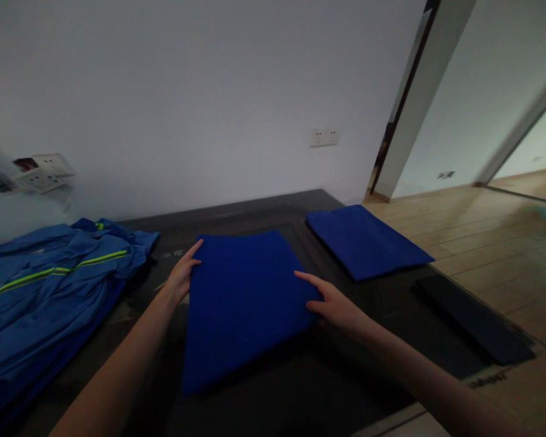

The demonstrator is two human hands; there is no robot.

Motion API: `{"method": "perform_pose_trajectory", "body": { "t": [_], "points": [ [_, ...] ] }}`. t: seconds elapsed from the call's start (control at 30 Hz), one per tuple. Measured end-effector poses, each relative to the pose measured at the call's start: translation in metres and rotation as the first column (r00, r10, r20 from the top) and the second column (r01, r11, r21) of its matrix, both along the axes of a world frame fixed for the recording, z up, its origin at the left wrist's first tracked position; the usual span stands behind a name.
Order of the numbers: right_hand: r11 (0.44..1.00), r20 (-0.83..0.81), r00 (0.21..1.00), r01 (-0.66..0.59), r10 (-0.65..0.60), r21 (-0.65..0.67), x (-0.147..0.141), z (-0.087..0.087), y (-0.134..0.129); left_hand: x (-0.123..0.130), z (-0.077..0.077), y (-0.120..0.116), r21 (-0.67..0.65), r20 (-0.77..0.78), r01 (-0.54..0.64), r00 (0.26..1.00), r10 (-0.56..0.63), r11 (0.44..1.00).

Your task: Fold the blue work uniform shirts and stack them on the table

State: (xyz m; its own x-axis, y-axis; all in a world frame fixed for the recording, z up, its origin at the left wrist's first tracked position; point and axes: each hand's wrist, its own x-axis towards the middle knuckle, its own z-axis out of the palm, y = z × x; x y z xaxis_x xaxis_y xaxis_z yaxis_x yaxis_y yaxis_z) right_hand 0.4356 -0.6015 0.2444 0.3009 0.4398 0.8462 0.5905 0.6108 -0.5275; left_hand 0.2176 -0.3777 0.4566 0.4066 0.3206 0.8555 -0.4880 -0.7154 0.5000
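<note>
A flat blue folded piece (246, 297), cloth-like, lies over the middle of the dark table, its near edge seeming slightly raised. My left hand (184, 273) grips its left edge, fingers along the side and the thumb side against it. On the right edge, my right hand (325, 297) has the index finger stretched over the top and the other fingers partly hidden at the side. A second blue piece (368, 240) lies flat to the right, near the back edge of the table.
Blue clothing with yellow-green stripes (59, 273) is heaped at the left. A dark folded item (475, 318) rests at the right edge of the dark table (346, 370). Behind stands a white wall with a socket (325, 138); wooden floor lies at the right.
</note>
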Motion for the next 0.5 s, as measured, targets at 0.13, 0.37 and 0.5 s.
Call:
{"method": "perform_pose_trajectory", "body": {
  "t": [0.13, 0.37, 0.5],
  "points": [
    [0.986, -0.004, 0.99, 0.137, -0.138, 0.098, 0.041, 0.023, -0.05, 0.041, 0.019, -0.047, -0.02, 0.024, 0.072, 0.997, -0.072, 0.997],
    [0.934, -0.147, 0.96, 0.266, -0.236, 0.237, 0.152, 0.039, -0.135, 0.166, 0.058, -0.14, 0.076, 0.05, 0.251, 0.966, -0.255, 0.965],
    [0.854, -0.243, 0.898, 0.429, -0.367, 0.295, 0.222, 0.031, -0.169, 0.254, 0.062, -0.183, 0.078, 0.013, 0.391, 0.919, -0.393, 0.917]
  ]
}}
